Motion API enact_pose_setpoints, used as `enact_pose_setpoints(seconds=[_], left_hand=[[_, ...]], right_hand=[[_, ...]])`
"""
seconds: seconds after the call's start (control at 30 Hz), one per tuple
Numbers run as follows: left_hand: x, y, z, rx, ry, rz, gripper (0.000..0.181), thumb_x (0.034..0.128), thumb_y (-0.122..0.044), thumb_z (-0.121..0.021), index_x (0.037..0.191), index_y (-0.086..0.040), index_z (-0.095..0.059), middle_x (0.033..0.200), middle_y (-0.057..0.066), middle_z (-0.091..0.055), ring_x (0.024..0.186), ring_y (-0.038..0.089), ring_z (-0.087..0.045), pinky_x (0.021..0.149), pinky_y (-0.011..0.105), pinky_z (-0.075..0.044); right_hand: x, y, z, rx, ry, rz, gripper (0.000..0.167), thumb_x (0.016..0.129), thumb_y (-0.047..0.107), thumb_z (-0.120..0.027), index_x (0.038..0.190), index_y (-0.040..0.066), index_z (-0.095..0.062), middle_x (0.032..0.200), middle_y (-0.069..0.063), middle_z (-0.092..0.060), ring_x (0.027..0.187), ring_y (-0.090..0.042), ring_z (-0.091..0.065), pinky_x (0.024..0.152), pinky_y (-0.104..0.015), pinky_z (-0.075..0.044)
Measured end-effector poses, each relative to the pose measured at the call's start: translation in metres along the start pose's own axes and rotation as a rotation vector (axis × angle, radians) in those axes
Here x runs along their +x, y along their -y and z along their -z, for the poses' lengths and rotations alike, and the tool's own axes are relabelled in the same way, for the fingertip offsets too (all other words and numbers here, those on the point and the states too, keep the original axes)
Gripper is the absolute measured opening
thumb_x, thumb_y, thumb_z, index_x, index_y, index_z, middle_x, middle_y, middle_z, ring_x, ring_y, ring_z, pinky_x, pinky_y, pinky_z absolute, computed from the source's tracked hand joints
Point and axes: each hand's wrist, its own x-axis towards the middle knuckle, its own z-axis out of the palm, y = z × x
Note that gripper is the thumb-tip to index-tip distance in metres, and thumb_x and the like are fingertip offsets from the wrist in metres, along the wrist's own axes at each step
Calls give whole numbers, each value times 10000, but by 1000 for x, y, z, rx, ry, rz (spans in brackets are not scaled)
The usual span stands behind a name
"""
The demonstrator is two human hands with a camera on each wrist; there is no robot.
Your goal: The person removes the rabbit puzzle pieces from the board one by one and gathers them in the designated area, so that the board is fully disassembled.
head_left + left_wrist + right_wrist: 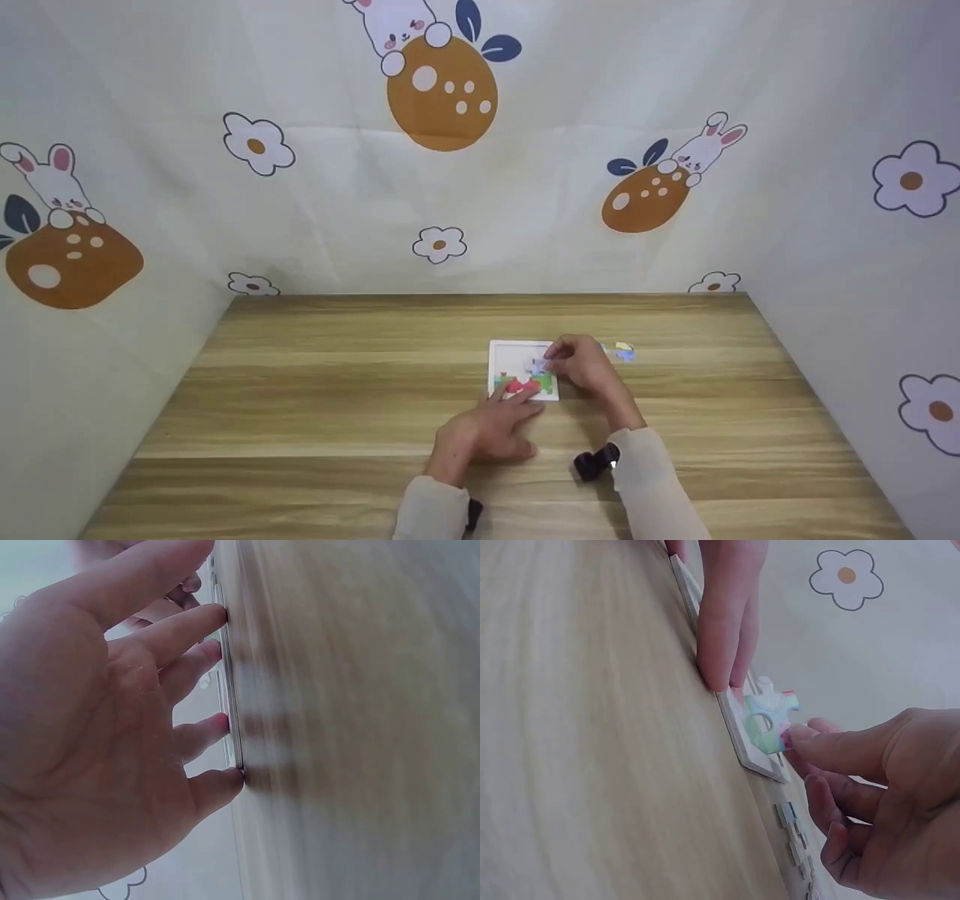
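Observation:
In the head view a white-rimmed jigsaw puzzle tray (492,361) lies on the table, with red and green pieces (545,384) along its near side. My right hand (583,366) pinches a pale blue jigsaw piece (771,716) between thumb and finger; the right wrist view shows it tilted up over the tray's corner. My left hand (487,433) rests its spread, fairly straight fingers on the tray's near edge, covering part of the pieces there. From the left wrist view, those fingertips (217,724) touch the thin tray edge (233,701).
Several loose jigsaw pieces (624,351) lie on the wooden table (315,405) to the right of the tray, partly behind my right hand. A patterned curtain (337,202) closes off the back and both sides.

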Motion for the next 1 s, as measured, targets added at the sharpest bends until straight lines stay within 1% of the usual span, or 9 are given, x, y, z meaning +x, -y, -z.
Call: enact_pose_setpoints(seconds=[0.17,0.23,0.37,0.43,0.57,0.67,0.77,0.87,1.0], left_hand=[[0,-1,-1,7,-3,-7,674,917,-380,-676,1533,-301,-414,1683,-101,-212,1585,308,-58,1272,574,-99],[0,-1,-1,9,-3,-8,672,917,-377,-677,1532,-305,-415,1681,-111,-214,1585,305,-61,1271,574,-106],[-2,0,0,-6,-5,-11,663,923,-359,-670,1532,-299,-416,1680,-116,-213,1586,301,-53,1275,561,-107],[-2,0,0,-11,-6,-14,662,924,-348,-667,1534,-290,-415,1682,-111,-211,1586,301,-50,1277,552,-108],[-2,1,0,-24,5,0,660,932,-349,-660,1539,-292,-406,1685,-114,-201,1589,286,-39,1279,544,-112],[-2,0,0,-34,5,5,658,930,-343,-662,1536,-295,-410,1684,-119,-198,1589,282,-39,1281,540,-107],[-2,0,0,-36,3,2,656,931,-344,-660,1536,-292,-410,1686,-120,-190,1589,285,-37,1282,537,-91],[-3,0,1,-38,5,1,656,932,-351,-658,1536,-293,-409,1686,-120,-186,1588,287,-34,1282,539,-85],[-2,0,1,-43,5,1,657,930,-353,-659,1536,-302,-408,1687,-122,-183,1589,290,-32,1281,544,-90]], right_hand=[[-1,1,9,37,-35,-3,55,889,9,-715,934,33,-735,921,-104,-722,828,-153,-623,706,-222,-500],[-3,1,16,61,-52,-1,60,894,17,-714,950,26,-732,937,-111,-728,823,-144,-626,695,-213,-498],[-7,-1,34,106,-51,28,87,909,34,-702,985,-6,-717,960,-129,-732,821,-132,-639,704,-221,-523],[-10,-3,44,107,-52,36,110,920,48,-691,1007,-19,-709,975,-138,-731,824,-135,-649,727,-250,-552],[-14,-9,61,110,-56,14,159,930,57,-683,1055,-41,-692,1012,-164,-728,828,-151,-673,767,-312,-605],[-16,-16,72,93,-66,14,185,931,68,-687,1074,-49,-687,1038,-176,-732,850,-123,-680,798,-302,-601],[-18,-24,83,52,-87,23,194,932,76,-688,1082,-47,-693,1066,-185,-735,869,-76,-668,819,-285,-584],[-23,-31,93,49,-98,-3,204,941,72,-675,1104,-50,-687,1086,-199,-725,871,-79,-664,835,-307,-585],[-27,-42,103,44,-105,-77,213,953,76,-661,1130,-42,-680,1124,-200,-705,907,-122,-649,829,-279,-556]])
